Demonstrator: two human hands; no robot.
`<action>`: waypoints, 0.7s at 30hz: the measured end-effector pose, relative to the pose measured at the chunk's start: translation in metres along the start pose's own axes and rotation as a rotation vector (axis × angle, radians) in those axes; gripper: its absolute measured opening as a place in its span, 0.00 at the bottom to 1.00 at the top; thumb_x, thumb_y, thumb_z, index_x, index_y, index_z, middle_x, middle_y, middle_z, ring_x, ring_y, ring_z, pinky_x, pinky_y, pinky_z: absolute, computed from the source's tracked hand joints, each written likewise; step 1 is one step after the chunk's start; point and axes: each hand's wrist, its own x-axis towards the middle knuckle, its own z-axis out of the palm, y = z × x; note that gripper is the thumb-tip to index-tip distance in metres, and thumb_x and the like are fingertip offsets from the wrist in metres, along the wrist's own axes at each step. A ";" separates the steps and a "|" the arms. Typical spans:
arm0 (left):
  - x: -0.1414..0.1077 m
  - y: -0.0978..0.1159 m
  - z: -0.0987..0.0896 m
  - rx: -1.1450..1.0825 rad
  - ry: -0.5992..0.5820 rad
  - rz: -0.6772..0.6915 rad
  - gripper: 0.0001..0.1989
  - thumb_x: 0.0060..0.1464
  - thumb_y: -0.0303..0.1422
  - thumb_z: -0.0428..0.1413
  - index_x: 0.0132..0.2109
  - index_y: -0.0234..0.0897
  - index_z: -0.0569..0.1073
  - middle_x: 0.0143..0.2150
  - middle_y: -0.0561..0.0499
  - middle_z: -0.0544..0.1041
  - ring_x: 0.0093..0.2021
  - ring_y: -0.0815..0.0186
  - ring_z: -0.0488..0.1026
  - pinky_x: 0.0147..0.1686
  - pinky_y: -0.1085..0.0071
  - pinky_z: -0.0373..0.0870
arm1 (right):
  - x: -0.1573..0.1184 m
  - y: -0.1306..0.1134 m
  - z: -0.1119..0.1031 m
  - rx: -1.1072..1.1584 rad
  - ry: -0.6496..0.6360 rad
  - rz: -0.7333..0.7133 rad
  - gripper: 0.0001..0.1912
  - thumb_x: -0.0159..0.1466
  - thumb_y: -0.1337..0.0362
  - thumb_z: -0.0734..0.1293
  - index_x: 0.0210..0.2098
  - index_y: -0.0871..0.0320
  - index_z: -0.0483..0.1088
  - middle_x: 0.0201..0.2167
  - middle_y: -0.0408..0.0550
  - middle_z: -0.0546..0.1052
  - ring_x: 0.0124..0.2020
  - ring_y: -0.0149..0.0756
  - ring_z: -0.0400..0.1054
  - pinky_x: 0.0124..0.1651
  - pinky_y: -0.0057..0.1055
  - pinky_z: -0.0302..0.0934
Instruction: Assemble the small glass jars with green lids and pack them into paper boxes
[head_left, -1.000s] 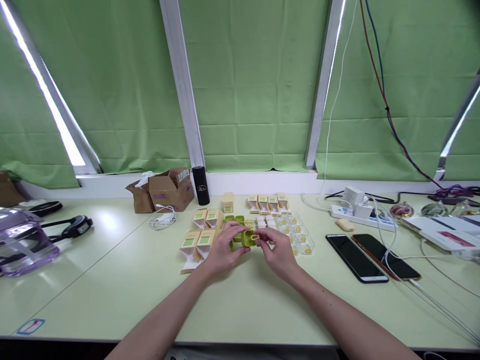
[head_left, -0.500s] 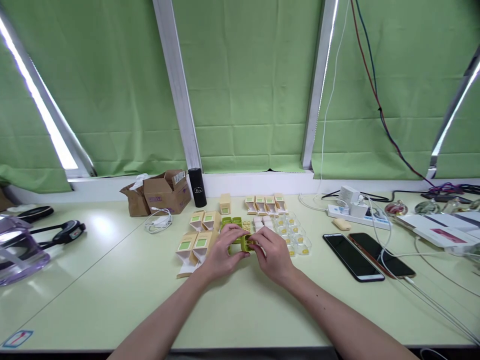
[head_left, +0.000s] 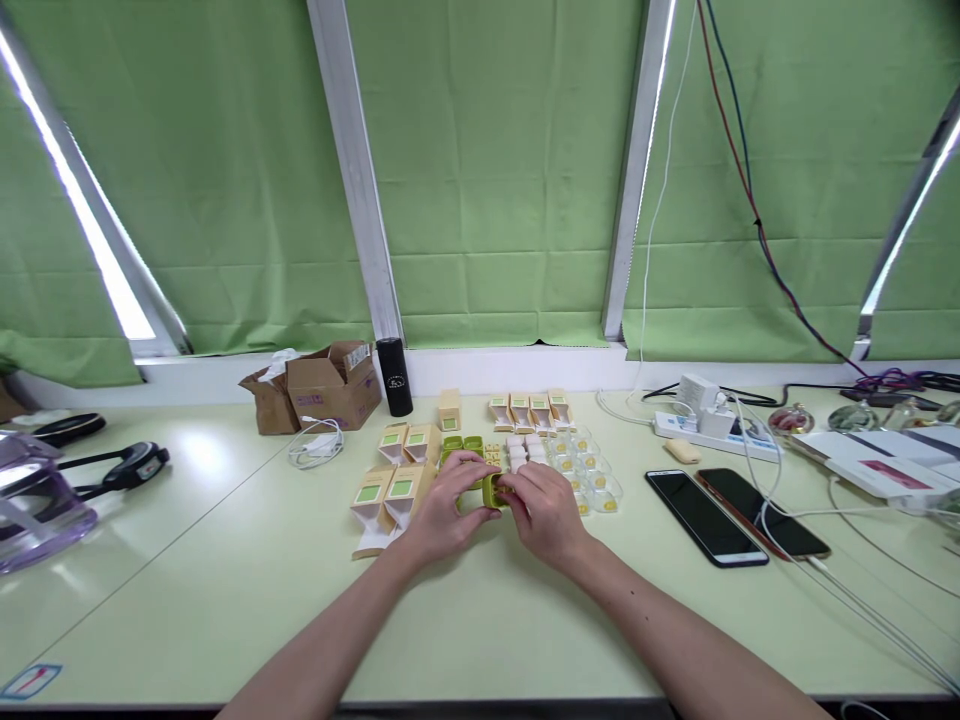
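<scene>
Green plastic cup (head_left: 490, 491) pinched between both our hands, little boxes everywhere

So we've got the small cup up just over the near part of the pale table (head_left: 480, 625), roughly mid-desk, tipped so its open side faces our right. Our left hand (head_left: 448, 508) is gripping it, fingers over the top and thumb underneath. Our right hand (head_left: 551, 508) is curled in, fingertips right at the cup's opening. Something small and yellowish shows there, but the fingers hide too much for us to say what it is, or whether that hand has properly closed on it.

Just behind our hands sit more green cups (head_left: 463, 444), then a patch of tiny yellow pieces (head_left: 493, 453), a cluster of white blocks (head_left: 526, 449), and clear plastic trays (head_left: 589, 465) with a yellow bit in each pocket. Beside our left hand are four tan boxes (head_left: 401, 483) with green labels, the front ones gaping open. Farther back, four more open cartons (head_left: 530, 411) stand in a row, with one single carton (head_left: 449, 409) off to their left.

Well over to our right, two phones (head_left: 705, 517) lie side by side, near a white power strip (head_left: 716, 436).
</scene>
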 end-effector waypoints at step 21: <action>0.003 0.005 -0.003 0.015 -0.049 -0.013 0.24 0.58 0.28 0.68 0.61 0.41 0.80 0.51 0.41 0.83 0.58 0.48 0.73 0.56 0.47 0.78 | 0.002 0.003 -0.006 0.097 -0.073 -0.041 0.08 0.71 0.72 0.64 0.41 0.55 0.73 0.27 0.45 0.75 0.29 0.38 0.65 0.32 0.34 0.55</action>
